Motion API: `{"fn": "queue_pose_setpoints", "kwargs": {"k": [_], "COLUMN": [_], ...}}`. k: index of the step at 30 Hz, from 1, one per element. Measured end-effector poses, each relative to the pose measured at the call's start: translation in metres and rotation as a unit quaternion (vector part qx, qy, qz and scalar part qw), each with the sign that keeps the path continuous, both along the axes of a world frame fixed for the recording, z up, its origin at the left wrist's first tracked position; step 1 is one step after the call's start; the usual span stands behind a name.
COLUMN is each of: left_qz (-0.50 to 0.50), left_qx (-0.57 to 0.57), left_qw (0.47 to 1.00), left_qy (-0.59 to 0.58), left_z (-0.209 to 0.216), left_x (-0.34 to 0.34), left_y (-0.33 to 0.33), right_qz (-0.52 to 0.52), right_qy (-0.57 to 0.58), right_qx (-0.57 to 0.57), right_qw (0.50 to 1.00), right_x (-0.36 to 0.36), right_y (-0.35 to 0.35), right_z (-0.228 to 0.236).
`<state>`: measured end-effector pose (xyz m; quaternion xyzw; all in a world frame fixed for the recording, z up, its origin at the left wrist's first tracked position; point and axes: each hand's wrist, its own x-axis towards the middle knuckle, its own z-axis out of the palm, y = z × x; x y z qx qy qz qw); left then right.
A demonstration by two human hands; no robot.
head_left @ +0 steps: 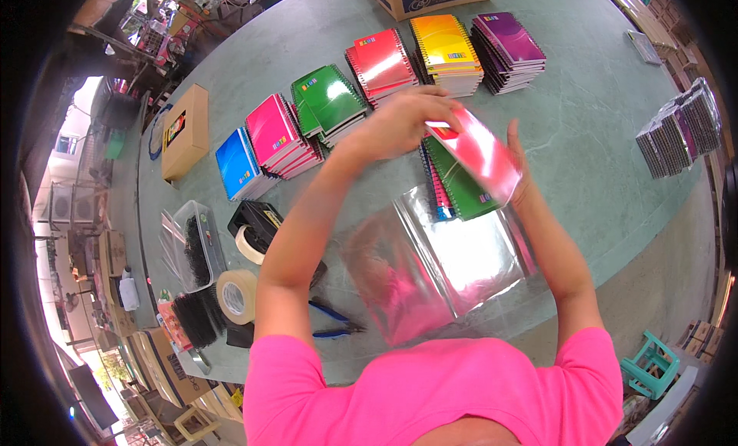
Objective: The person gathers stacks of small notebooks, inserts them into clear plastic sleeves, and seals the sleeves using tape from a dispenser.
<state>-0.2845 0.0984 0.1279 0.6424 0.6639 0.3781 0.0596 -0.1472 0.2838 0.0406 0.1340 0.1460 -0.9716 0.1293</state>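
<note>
partly, a held red notebook [478, 152] hides a green notebook [461, 191].

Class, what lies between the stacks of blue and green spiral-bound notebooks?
In the head view, a stack of pink, glossy spiral-bound notebooks lies there.

Spiral-notebook stacks in row, n = 6: one blue stack [240, 165], one pink stack [274, 133], one green stack [332, 94], one red stack [380, 60], one yellow stack [444, 42], one purple stack [507, 42]. Between two hands (left hand [405, 123], right hand [523, 177]), at least four notebooks: red notebook [478, 152], green notebook [463, 186], pink notebook [437, 186], blue notebook [445, 213]. Tabletop cartons [187, 134]: two. Tape rolls [236, 296]: two. Tape dispenser [260, 218]: one. Blue-handled pliers [330, 311]: one pair.
</note>
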Motion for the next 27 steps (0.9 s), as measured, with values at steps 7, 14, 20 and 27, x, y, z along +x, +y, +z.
{"fn": "queue_pose_setpoints", "kwargs": {"k": [7, 14, 20, 27], "left_qz": [0.415, 0.298, 0.094, 0.389], "left_qx": [-0.188, 0.127, 0.034, -0.097], "left_qw": [0.84, 0.942, 0.984, 0.887], "left_qy": [0.296, -0.087, 0.147, 0.23], "left_z": [-0.037, 0.007, -0.038, -0.021], "left_x": [-0.048, 0.015, 0.021, -0.043], "left_y": [0.017, 0.021, 0.077, 0.092], "right_qz": [0.104, -0.02, 0.055, -0.013], "right_qy": [-0.062, -0.056, -0.05, -0.138], "right_qx": [0.032, -0.039, 0.022, 0.107], "right_qw": [0.992, 0.997, 0.997, 0.985], "right_x": [0.032, 0.041, 0.061, 0.084], "right_y": [0.019, 0.053, 0.067, 0.101], "right_z": [-0.007, -0.013, -0.005, -0.009]}}
